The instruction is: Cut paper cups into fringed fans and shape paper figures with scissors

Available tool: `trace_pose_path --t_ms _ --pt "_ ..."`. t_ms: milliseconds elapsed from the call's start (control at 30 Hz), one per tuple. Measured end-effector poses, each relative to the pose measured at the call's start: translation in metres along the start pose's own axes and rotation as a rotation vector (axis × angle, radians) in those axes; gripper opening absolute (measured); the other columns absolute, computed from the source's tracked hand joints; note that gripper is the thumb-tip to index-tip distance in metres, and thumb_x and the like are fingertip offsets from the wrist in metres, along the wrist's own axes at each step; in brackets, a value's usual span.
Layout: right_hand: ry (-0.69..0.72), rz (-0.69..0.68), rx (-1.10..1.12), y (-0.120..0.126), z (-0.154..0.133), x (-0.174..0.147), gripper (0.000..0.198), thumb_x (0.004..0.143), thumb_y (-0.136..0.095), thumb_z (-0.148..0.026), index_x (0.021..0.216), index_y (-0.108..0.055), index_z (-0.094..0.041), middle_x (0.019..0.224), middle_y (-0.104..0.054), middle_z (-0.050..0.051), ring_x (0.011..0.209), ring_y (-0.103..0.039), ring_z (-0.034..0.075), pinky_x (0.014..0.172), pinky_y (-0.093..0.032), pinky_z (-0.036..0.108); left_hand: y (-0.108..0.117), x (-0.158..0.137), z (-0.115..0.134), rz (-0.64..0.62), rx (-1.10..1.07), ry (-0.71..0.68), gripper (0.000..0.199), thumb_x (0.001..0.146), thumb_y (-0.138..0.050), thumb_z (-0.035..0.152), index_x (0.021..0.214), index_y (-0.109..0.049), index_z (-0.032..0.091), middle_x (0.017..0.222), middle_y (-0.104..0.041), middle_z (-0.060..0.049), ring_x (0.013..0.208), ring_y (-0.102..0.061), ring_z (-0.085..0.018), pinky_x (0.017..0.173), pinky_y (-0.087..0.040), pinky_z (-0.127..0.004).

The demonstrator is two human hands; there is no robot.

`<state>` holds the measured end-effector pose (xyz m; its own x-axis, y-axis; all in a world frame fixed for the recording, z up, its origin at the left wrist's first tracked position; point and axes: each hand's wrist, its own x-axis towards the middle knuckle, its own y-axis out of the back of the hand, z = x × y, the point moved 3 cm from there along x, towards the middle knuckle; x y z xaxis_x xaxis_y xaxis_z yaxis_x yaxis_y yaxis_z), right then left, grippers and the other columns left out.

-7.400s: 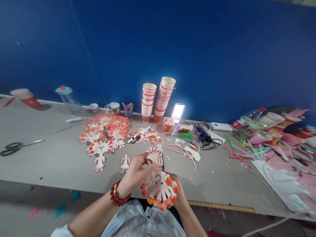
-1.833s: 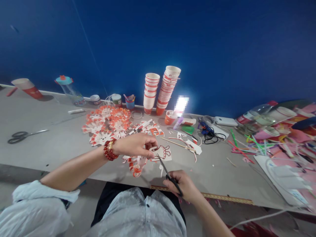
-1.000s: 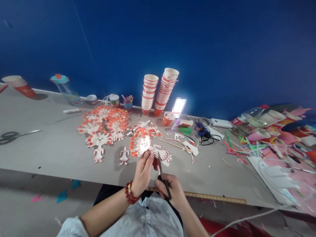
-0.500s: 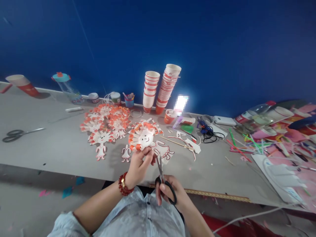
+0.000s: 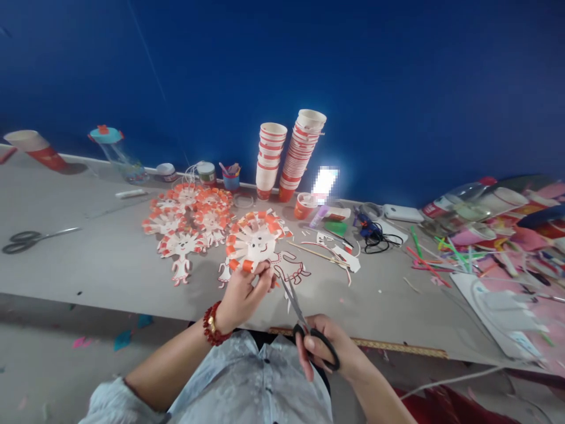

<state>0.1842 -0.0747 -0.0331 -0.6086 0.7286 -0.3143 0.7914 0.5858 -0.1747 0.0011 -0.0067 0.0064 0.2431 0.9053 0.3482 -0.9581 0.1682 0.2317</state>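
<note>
My left hand (image 5: 249, 291) pinches a paper doll (image 5: 260, 244), which has a white smiling face, a fringe of orange-tipped strips for hair and a red-outlined dress body. My right hand (image 5: 324, 344) grips black-handled scissors (image 5: 300, 309) by the finger loops. Their blades are parted and point up and left, just below the doll's dress. Beneath the blades a small white paper piece shows. Left of the doll, a small paper figure (image 5: 224, 274) is partly hidden by my left hand. Finished-looking paper dolls (image 5: 180, 244) lie in a cluster farther left.
Two tall stacks of paper cups (image 5: 270, 162) stand against the blue wall, beside a bright phone-like screen (image 5: 324, 184). Another pair of scissors (image 5: 39, 237) lies at far left. Paper scraps (image 5: 348, 259) and a wooden stick (image 5: 315, 252) lie right of centre; coloured straws (image 5: 426, 265) are farther right.
The scissors and my right hand have moved right and down, away from my left hand. The doll stays in my left hand, slightly shifted to the left.
</note>
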Motion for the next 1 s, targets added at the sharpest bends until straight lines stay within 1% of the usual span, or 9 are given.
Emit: trace_pose_path --t_ms 133,333,600,700,800,1000 --pt "0.003 -0.03 -0.021 0.0 -0.001 0.0 0.057 0.077 -0.059 -0.07 0.06 -0.053 -0.016 0.043 -0.056 -0.001 0.032 -0.027 0.004 0.035 -0.017 0.02 0.001 0.0 -0.003 0.026 -0.037 0.002 0.03 0.096 -0.042 0.019 0.067 -0.05 0.018 0.063 -0.057 0.001 0.061 -0.055 -0.011 0.066 -0.043 -0.025" --pt "-0.017 -0.031 -0.054 0.005 0.004 -0.003 0.057 0.078 -0.058 -0.07 0.06 -0.053 -0.016 0.044 -0.055 -0.001 0.035 -0.029 0.006 0.037 -0.021 0.02 0.0 0.0 -0.006 0.019 -0.097 0.025 0.029 0.096 -0.042 0.019 0.068 -0.051 0.017 0.062 -0.057 0.001 0.058 -0.055 -0.01 0.063 -0.043 -0.024" --pt "0.003 0.006 -0.054 0.002 0.0 0.002 0.057 0.079 -0.058 -0.069 0.061 -0.054 -0.015 0.043 -0.056 -0.001 0.031 -0.028 0.005 0.035 -0.017 0.02 -0.003 -0.002 0.0 -0.044 -0.13 0.066 0.03 0.096 -0.041 0.021 0.068 -0.052 0.017 0.062 -0.057 0.0 0.056 -0.054 -0.01 0.057 -0.044 -0.021" --pt "0.006 0.031 -0.013 -0.002 -0.001 0.005 0.058 0.077 -0.059 -0.071 0.062 -0.054 -0.015 0.042 -0.056 -0.001 0.03 -0.025 0.004 0.033 -0.015 0.02 -0.004 -0.002 0.002 -0.062 -0.111 0.087 0.031 0.095 -0.041 0.019 0.067 -0.054 0.016 0.062 -0.058 0.0 0.056 -0.054 -0.009 0.059 -0.044 -0.021" --pt "0.023 0.041 0.011 -0.006 -0.002 0.009 0.059 0.078 -0.058 -0.07 0.056 -0.053 -0.015 0.04 -0.053 -0.002 0.029 -0.025 0.004 0.032 -0.014 0.02 -0.006 -0.002 0.004 -0.078 -0.089 0.102 0.03 0.094 -0.042 0.017 0.066 -0.054 0.016 0.06 -0.057 0.001 0.056 -0.054 -0.009 0.061 -0.044 -0.021" --pt "0.055 0.053 0.039 -0.009 0.001 0.013 0.06 0.078 -0.058 -0.07 0.053 -0.052 -0.016 0.036 -0.049 -0.002 0.028 -0.025 0.004 0.032 -0.014 0.02 -0.008 -0.002 0.002 -0.109 -0.144 0.137 0.031 0.094 -0.041 0.018 0.065 -0.052 0.017 0.06 -0.056 0.002 0.056 -0.053 -0.009 0.06 -0.043 -0.02"
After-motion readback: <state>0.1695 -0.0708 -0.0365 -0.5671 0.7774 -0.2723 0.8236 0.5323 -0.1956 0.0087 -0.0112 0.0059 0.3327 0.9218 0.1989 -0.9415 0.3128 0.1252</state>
